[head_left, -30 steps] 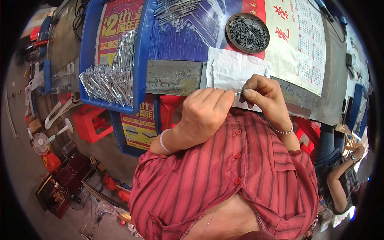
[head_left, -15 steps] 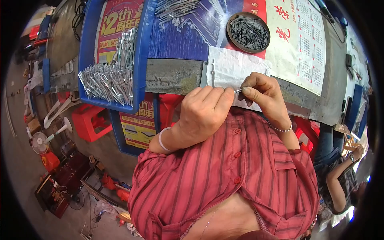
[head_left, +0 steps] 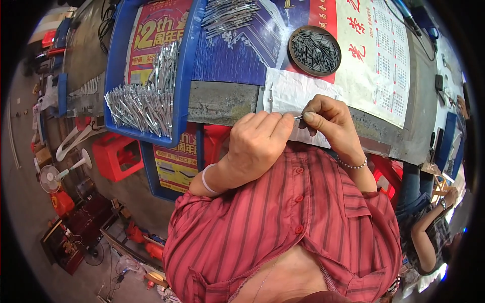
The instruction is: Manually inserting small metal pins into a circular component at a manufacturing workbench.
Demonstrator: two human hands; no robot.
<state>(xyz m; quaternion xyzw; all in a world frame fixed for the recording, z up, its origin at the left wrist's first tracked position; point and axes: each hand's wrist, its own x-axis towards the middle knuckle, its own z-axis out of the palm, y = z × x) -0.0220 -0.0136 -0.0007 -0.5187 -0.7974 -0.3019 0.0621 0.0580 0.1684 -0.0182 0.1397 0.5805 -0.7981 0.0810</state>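
Observation:
My left hand (head_left: 260, 140), a white band at its wrist, is closed, its thumb and forefinger pinching one end of a thin silvery metal rod (head_left: 298, 117). From the other side the fingertips of my right hand (head_left: 329, 121), beaded bracelet below, pinch the same rod's other end. Most of the rod is hidden by fingers. Both hands meet over the near edge of a crumpled white cloth or paper (head_left: 288, 91). Beyond it a round brown dish (head_left: 294, 57) holds many small dark pins (head_left: 317, 50).
A blue tray (head_left: 185, 76) at left holds a heap of slim silvery rods (head_left: 144, 112). More rods (head_left: 227, 17) lie on the blue sheet behind. A printed calendar sheet (head_left: 386, 65) covers the right. Red stools (head_left: 117, 156) stand below; another person's arm (head_left: 424, 235) shows at far right.
The whole view has shifted slightly, so the tray and dish sit a little lower. Both hands keep their pinch on the rod, with only a slight movement of the fingers.

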